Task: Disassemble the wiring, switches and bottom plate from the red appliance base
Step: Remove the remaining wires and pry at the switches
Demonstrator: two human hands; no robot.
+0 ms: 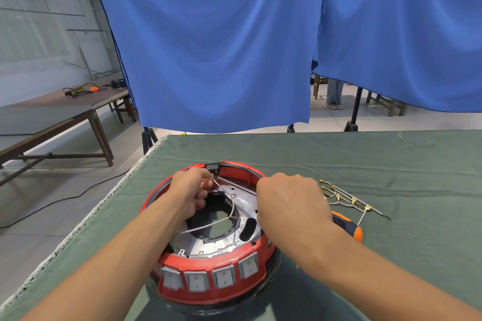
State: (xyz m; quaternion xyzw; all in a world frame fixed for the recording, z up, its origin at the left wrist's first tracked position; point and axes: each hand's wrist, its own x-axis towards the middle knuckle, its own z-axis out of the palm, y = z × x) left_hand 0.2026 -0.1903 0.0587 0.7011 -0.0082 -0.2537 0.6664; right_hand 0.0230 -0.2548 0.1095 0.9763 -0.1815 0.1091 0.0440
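Legible text: none. Four grey rocker switches (210, 277) on the round red plastic appliance base (208, 292) carry small circle-and-bar marks only; no brand or number readable.

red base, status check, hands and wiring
Left hand pinching white wire at black socket. Right hand on red base rim, grip hidden. Four switches still mounted. Nothing in the way.

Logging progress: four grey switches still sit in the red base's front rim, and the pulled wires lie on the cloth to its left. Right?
Not quite. The head view shows the pulled wires on the cloth to the right of the red base, beside the screwdriver. The four grey switches are indeed in its front rim.
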